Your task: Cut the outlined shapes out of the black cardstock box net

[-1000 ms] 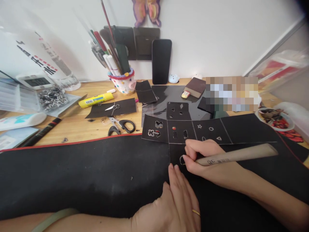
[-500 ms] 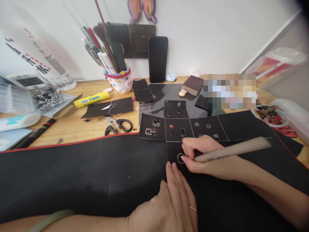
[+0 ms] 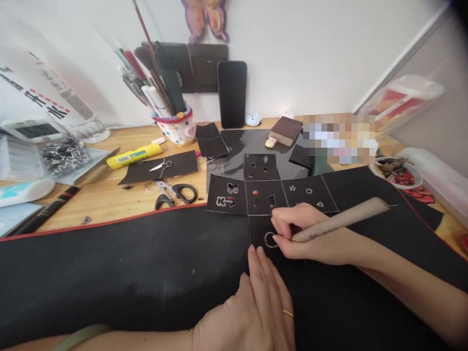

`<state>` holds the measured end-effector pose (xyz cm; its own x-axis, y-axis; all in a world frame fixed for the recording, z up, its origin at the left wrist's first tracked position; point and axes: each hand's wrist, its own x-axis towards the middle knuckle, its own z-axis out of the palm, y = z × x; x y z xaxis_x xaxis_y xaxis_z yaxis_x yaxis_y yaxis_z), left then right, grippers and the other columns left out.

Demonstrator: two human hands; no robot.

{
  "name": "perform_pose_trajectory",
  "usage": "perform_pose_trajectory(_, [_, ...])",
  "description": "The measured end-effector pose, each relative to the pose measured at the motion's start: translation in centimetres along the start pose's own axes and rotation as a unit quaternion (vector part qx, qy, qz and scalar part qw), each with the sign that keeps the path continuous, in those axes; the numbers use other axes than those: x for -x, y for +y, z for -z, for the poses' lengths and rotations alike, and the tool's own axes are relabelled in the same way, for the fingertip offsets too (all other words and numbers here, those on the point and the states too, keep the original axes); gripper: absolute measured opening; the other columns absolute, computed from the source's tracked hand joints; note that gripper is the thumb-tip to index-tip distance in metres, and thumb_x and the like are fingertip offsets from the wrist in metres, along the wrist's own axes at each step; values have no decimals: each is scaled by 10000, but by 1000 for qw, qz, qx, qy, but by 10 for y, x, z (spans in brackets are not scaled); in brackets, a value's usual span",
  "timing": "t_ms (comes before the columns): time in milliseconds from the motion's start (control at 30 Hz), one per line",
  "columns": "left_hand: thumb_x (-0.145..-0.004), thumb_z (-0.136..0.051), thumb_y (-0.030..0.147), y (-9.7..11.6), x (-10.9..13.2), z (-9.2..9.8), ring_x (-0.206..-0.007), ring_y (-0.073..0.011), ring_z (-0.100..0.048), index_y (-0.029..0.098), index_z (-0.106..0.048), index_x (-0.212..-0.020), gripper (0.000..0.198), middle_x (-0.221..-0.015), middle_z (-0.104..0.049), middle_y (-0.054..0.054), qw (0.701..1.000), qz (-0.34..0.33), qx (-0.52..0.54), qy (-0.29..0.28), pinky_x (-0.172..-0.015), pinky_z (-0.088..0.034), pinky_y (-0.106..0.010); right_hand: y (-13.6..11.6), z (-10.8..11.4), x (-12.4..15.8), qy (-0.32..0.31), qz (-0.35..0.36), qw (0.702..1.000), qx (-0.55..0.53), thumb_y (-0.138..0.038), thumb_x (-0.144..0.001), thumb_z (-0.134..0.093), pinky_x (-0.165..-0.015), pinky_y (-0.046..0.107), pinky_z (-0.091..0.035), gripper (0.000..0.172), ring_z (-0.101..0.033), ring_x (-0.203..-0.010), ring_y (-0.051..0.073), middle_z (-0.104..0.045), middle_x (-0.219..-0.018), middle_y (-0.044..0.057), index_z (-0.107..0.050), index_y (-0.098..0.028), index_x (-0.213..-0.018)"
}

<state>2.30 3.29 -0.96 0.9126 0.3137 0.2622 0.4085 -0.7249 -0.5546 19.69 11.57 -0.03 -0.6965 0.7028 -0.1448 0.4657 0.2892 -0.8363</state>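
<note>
My right hand [image 3: 310, 234] is closed round a grey-beige pen-like tool [image 3: 340, 219], its tip hidden behind the fingers beside a circle outline [image 3: 270, 239] on a black card [image 3: 263, 224]. The card carries pale dividing lines and small shapes, some cut through: a star, a hexagon, triangles and rectangles. My left hand [image 3: 252, 302], with a ring on one finger, lies flat with fingers stretched out, fingertips at the card's lower left part. Under both hands spreads a black mat [image 3: 109, 258] with a red edge.
Black-handled scissors [image 3: 177, 192], a yellow glue stick [image 3: 135, 155] and black card scraps [image 3: 161, 166] lie behind the mat. A cup of pens [image 3: 175, 127] and an upright phone [image 3: 232, 95] stand near the wall. A bowl [image 3: 397, 173] sits at the right.
The whole view has shifted slightly, so most things appear a little further left. Both hands keep nearly the same places on the card, and the tool is still held.
</note>
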Motion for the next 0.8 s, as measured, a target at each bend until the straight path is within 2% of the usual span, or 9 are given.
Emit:
perform_pose_trajectory(100, [-764, -328, 85, 3, 2, -1, -762, -249, -643, -27, -588, -955, 342, -858, -658, -172, 1000, 9, 4, 9, -525, -524, -192, 5, 1, -2, 80, 4, 987, -139, -96, -719, -536, -437, 215, -215, 315, -278, -485, 55, -323, -534, -71, -281, -183, -555])
perform_pose_trajectory(167, [-763, -347, 109, 4, 2, -1, -781, -275, -636, -44, -585, -956, 343, -872, -647, -202, 1000, 16, 8, 15, -526, -528, -217, 7, 3, -4, 148, -2, 948, -280, -114, -734, -541, -417, 205, -176, 333, -226, -466, 52, -283, -516, -79, -266, -185, -561])
perform_pose_trajectory(233, [-754, -357, 112, 5, 0, -2, -798, -300, -629, -60, -577, -964, 350, -887, -634, -232, 1000, 20, 13, 17, -516, -529, -242, 5, 6, -5, 187, -13, 902, -389, -130, -750, -538, -393, 195, -127, 343, -159, -447, 50, -246, -505, -84, -256, -185, -563])
perform_pose_trajectory(300, [-746, -368, 110, 6, -2, -3, -817, -316, -621, -65, -568, -978, 353, -911, -622, -252, 999, 27, 25, 10, -512, -531, -263, 0, 11, -5, 207, -21, 872, -443, -144, -758, -543, -381, 188, -95, 350, -109, -442, 48, -228, -511, -84, -257, -182, -561])
perform_pose_trajectory(367, [-746, -371, 100, 5, -2, -3, -848, -320, -612, -53, -566, -983, 343, -932, -617, -251, 998, 42, 43, 4, -538, -538, -285, -6, 17, -2, 224, -23, 859, -461, -149, -760, -552, -375, 185, -86, 355, -85, -441, 46, -205, -520, -83, -261, -179, -558])
perform_pose_trajectory(467, [-761, -382, 78, 1, 4, 2, -896, -298, -602, -15, -576, -966, 297, -953, -623, -221, 995, 50, 84, 4, -616, -544, -305, -17, 29, 5, 241, -8, 858, -453, -164, -739, -591, -370, 187, -87, 356, -82, -450, 49, -166, -541, -77, -291, -174, -549])
perform_pose_trajectory(633, [-828, -410, 105, -23, 34, 7, -1000, -251, -559, 32, -587, -952, 228, -1021, -614, -173, 979, -45, 195, 24, -738, -525, -278, -44, 59, 28, 253, 39, 888, -383, -261, -704, -651, -367, 224, -105, 295, -154, -464, 47, -223, -583, -57, -403, -174, -571])
perform_pose_trajectory(733, [-862, -373, 109, -43, 52, -1, -1087, -196, -502, 82, -602, -893, 233, -1066, -606, -119, 956, -10, 293, 20, -812, -497, -263, -61, 74, 46, 281, 61, 912, -291, -279, -734, -620, -381, 254, -109, 271, -241, -475, 40, -284, -572, -49, -434, -173, -569])
perform_pose_trajectory(800, [-866, -351, 97, -54, 60, -8, -1143, -183, -450, 100, -597, -882, 247, -1079, -602, -97, 937, 36, 347, 9, -866, -470, -292, -70, 73, 52, 304, 61, 925, -220, -300, -758, -580, -390, 270, -104, 232, -289, -469, 35, -358, -558, -42, -473, -178, -594])
